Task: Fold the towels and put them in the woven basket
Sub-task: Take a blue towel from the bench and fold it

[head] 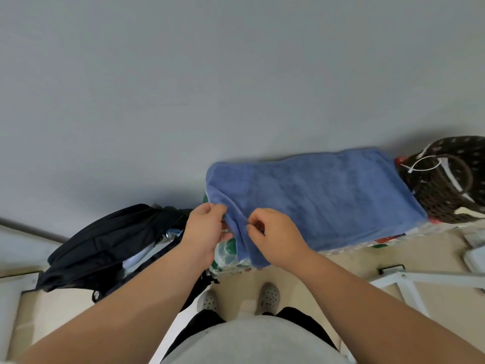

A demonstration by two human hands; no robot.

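A blue towel (pixel 315 195) lies spread over a low surface against the grey wall, and its near left corner hangs over the front edge. My left hand (pixel 204 232) pinches the towel's left edge at that corner. Beside it, my right hand (pixel 273 235) pinches the same hanging fold just to the right. A dark brown woven basket (pixel 443 187) stands at the towel's right end, with white straps across its top. What is inside the basket I cannot see.
A black backpack (pixel 110 243) lies open on the floor to the left. The towel's support is a stack of plastic-wrapped packs (pixel 225 253) with green and red print. A white metal frame (pixel 420 279) stands at the right. My shoes (pixel 267 298) are just before the stack.
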